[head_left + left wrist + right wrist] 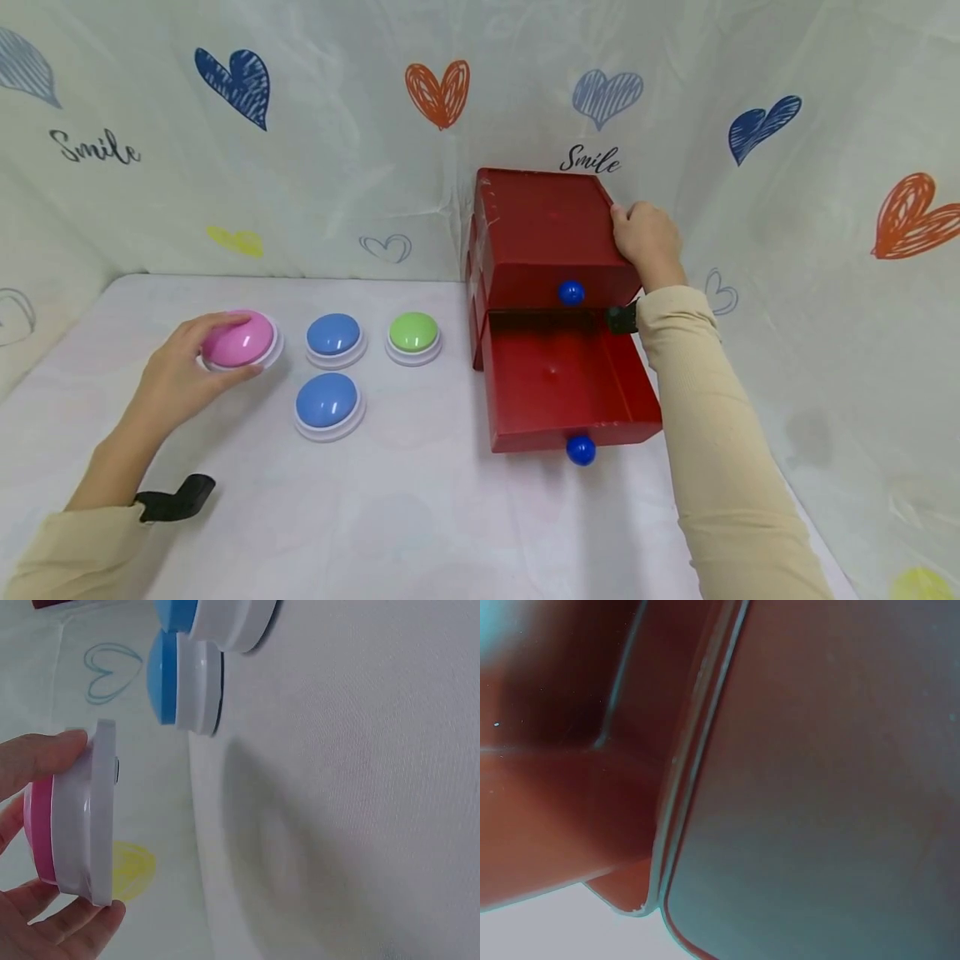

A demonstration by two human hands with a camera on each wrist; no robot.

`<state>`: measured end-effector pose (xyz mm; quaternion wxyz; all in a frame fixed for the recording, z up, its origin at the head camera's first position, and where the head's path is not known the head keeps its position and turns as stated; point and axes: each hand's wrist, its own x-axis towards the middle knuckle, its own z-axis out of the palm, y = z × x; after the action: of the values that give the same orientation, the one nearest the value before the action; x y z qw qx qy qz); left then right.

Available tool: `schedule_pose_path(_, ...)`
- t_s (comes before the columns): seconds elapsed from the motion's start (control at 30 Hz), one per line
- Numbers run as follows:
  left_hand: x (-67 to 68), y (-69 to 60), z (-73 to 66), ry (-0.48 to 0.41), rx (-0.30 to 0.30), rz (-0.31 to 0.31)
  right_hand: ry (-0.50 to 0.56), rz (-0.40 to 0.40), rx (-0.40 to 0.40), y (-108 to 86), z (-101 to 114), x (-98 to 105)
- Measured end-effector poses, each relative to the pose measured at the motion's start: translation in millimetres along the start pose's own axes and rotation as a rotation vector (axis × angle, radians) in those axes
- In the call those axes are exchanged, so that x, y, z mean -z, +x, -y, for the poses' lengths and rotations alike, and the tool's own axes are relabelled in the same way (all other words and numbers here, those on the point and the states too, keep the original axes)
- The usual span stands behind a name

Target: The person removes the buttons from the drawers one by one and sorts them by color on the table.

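Note:
My left hand [180, 367] holds a pink push button [242, 340] with a white base, thumb and fingers at its rim. In the left wrist view this pink button [84, 814] is raised off the table, its shadow below. My right hand [651, 240] grips the top right edge of a red drawer cabinet [551, 217], thumb on top; its other fingers are mostly hidden. The cabinet's lower drawer [555, 375] is pulled out and bare inside. Its upper drawer is closed. In the right wrist view red plastic walls [817, 780] fill most of the picture, and no fingers show.
Two blue push buttons, one behind [333, 333] and one in front [327, 400], stand on the white table [420, 517] right of my left hand. A green button [413, 332] sits nearer the cabinet. A heart-printed curtain [322, 167] hangs behind.

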<state>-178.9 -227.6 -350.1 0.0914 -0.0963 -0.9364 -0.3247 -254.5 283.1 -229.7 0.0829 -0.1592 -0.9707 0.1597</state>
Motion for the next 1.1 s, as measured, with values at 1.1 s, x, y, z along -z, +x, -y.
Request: schedule_pose_path(1.1, -14.1, 32.2, 32.7, 0.024, 0.116, 0.178, 0.004, 0.008, -0.013, 0.4, 1.2, 0.8)
